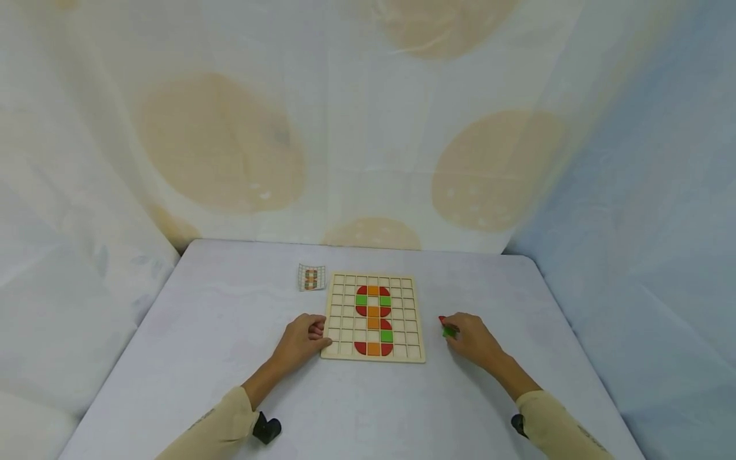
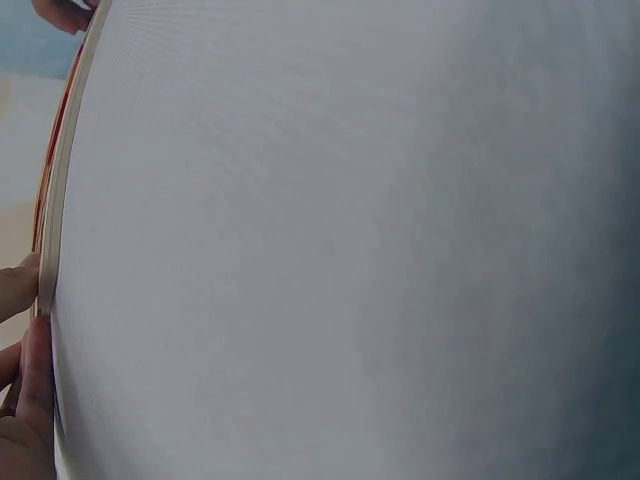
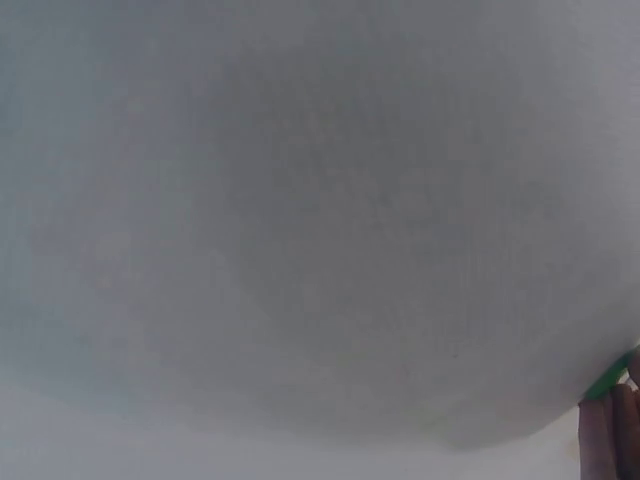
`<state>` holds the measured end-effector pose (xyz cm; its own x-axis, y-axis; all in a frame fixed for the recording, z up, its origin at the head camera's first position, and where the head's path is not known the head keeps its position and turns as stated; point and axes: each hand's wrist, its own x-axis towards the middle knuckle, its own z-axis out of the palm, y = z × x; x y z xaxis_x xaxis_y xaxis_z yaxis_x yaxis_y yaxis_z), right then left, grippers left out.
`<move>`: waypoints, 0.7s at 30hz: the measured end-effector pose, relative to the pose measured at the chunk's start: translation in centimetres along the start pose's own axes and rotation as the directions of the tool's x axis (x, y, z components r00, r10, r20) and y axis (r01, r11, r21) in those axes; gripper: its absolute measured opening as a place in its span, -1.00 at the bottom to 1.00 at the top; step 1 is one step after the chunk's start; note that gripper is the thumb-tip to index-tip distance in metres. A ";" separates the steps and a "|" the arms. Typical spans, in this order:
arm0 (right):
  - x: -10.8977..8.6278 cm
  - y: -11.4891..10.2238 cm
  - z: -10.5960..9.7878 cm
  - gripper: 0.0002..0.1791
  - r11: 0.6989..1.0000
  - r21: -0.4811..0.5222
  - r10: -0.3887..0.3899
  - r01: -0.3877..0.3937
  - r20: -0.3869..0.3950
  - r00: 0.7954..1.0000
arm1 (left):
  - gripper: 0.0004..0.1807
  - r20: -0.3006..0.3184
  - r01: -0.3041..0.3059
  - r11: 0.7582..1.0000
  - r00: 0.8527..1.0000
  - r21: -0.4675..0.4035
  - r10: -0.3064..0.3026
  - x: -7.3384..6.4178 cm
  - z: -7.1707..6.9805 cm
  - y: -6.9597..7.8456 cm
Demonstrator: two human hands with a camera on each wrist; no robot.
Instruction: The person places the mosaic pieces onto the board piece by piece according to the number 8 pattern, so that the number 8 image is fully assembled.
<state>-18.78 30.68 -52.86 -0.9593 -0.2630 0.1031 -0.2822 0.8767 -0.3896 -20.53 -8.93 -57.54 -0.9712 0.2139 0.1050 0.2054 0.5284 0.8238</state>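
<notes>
A square wooden grid board lies on the table, with red, orange and green pieces set in its cells in the shape of a 9. My left hand holds the board's left edge near its lower corner, thumb at the rim and fingers curled beside it. In the left wrist view the thumb shows at that edge. To the right of the board, my right hand pinches a small green piece, also partly seen in the right wrist view. A red piece shows at its fingertips.
A small pattern card with a gridded coloured figure lies beyond the board's upper left corner. The white table meets a patterned curtain at the back, and pale cloth hangs along both sides.
</notes>
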 end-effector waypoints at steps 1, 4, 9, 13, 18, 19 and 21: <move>0.0 0.0 0.0 -0.66 1.000 0.001 -0.006 0.006 -0.004 1.000 | -0.46 -0.002 -0.002 1.000 1.000 0.005 0.002 0.0 0.0 0.0; 0.2 0.1 0.2 -0.66 1.000 -0.004 -0.009 0.009 -0.014 1.000 | -0.47 -0.006 -0.006 1.000 1.000 0.013 0.006 0.1 0.0 0.1; 0.4 -0.2 0.1 -0.65 0.999 -0.014 -0.050 0.049 -0.044 0.998 | -0.46 0.000 0.001 1.000 1.000 0.006 -0.001 0.0 -0.1 0.2; 1.1 -1.8 0.0 -0.63 0.992 -0.008 -0.130 0.130 -0.072 0.989 | -0.46 0.000 0.011 1.000 1.000 0.010 -0.011 -0.2 -0.2 0.3; 2.3 -5.7 0.6 -0.63 0.984 0.012 -0.175 0.176 -0.045 0.984 | -0.46 0.002 0.007 1.000 1.000 -0.001 -0.007 -0.2 -0.3 0.3; 2.6 -6.5 0.9 -0.64 0.982 0.020 -0.189 0.189 -0.034 0.981 | -0.46 0.003 0.004 1.000 1.000 -0.005 -0.003 -0.2 -0.3 0.3; 3.0 -8.0 1.6 -0.66 0.973 0.035 -0.227 0.227 -0.011 0.974 | -0.46 0.003 -0.005 1.000 1.000 -0.010 0.005 -0.1 -0.2 0.2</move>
<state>-19.44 22.25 -50.91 -0.8702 -0.4507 0.1992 -0.4924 0.7793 -0.3876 -20.39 -9.00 -57.32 -0.9699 0.2186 0.1074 0.2088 0.5188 0.8290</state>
